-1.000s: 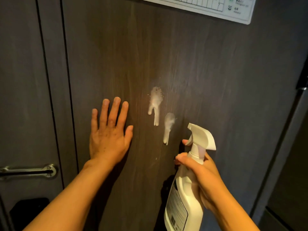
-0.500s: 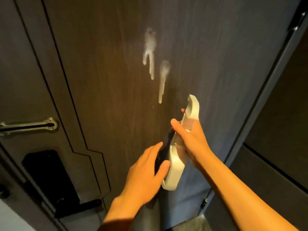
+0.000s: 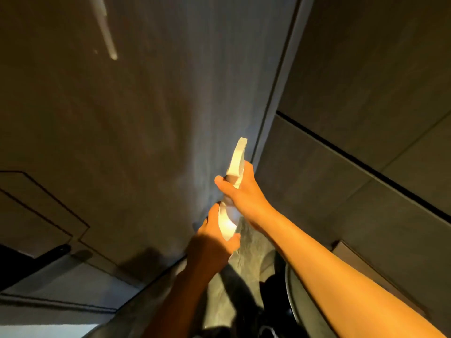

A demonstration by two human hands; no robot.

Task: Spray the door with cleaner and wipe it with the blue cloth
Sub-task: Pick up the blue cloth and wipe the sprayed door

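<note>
The dark wood-grain door (image 3: pixel 151 118) fills the left and middle of the head view. A white foam drip (image 3: pixel 108 40) runs down it at the top left. The white spray bottle (image 3: pixel 230 215) hangs low near the door's right edge, nozzle (image 3: pixel 239 154) pointing up. My right hand (image 3: pixel 240 191) is wrapped around the bottle's neck below the trigger head. My left hand (image 3: pixel 212 242) cups the bottle's lower body from underneath. No blue cloth is in view.
The door frame (image 3: pixel 280 81) runs down the right of the door, with a grey tiled wall (image 3: pixel 366 118) beyond it. A black door fitting (image 3: pixel 36 259) sits at the lower left. Pale floor (image 3: pixel 249 254) shows below the hands, with dark shapes near my feet.
The view has tilted down, so the foam marks slid to the top edge. The bottle has come lower. My left hand left the door and closed on the bottle's base.
</note>
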